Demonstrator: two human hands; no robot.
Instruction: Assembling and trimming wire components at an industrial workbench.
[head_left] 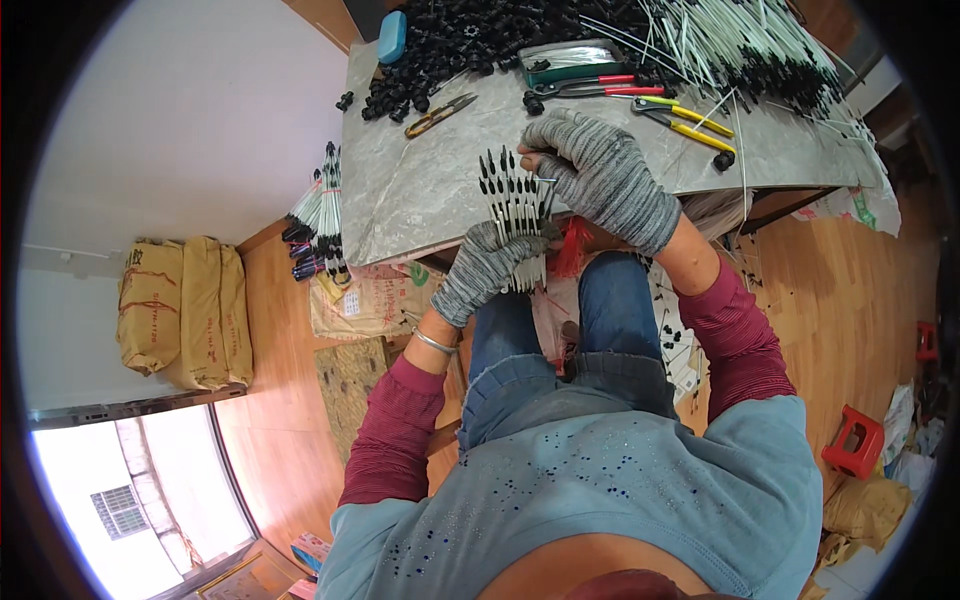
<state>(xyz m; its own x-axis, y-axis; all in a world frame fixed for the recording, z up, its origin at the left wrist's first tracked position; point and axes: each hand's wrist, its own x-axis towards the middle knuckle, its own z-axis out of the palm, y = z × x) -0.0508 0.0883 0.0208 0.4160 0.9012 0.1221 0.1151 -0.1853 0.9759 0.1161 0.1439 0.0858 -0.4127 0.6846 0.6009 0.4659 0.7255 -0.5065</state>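
My left hand [478, 268], in a grey knit fingerless glove, is closed around a bundle of thin white rods with black tips [517, 212]. The bundle stands upright above my lap at the table's near edge, its black tips fanned at uneven heights. My right hand [610, 175], gloved the same way, is beside the top right of the bundle. Its thumb and fingertips are pinched together close to the rods. A small pale strip shows by those fingertips, too fine to make out.
On the grey marbled table [400, 190] lie thread snips [440, 116], red-handled pliers [590, 88], yellow-handled pliers [690, 120], a tray of silvery strips [572, 58], heaped black plastic parts [450, 45] and many white rods [745, 45]. Tied rod bundles [325, 210] stand left of the table.
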